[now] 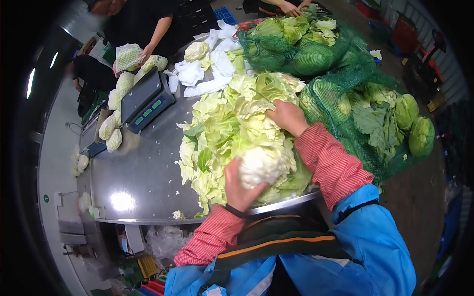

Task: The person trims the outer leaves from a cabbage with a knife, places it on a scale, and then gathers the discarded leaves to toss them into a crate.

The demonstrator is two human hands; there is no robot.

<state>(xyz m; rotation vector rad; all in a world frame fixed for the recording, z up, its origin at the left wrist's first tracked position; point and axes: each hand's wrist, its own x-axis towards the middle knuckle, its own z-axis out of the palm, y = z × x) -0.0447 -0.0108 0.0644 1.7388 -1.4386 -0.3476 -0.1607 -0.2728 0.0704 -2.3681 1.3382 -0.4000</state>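
Note:
My left hand (240,186) is curled around the side of a white cauliflower (260,166), blurred by motion, at the table's near edge. My right hand (289,117) is closed above it, over the leaves. From its fingers a thin, narrow blade like a knife (261,95) points up and to the left; its handle is hidden in the fist. Under and around both hands lies a big heap of pale green trimmed leaves (217,126). Green mesh sacks (340,106) holding leafy green heads lie right beside my right forearm.
A digital scale (148,101) stands left of the heap on the metal table (143,172). Heads in white foam nets (114,140) line its far side. Another cauliflower (196,51) rests by white cloths (217,69). A co-worker's hand (147,53) holds a netted head; another person's hands (291,8) are at the back.

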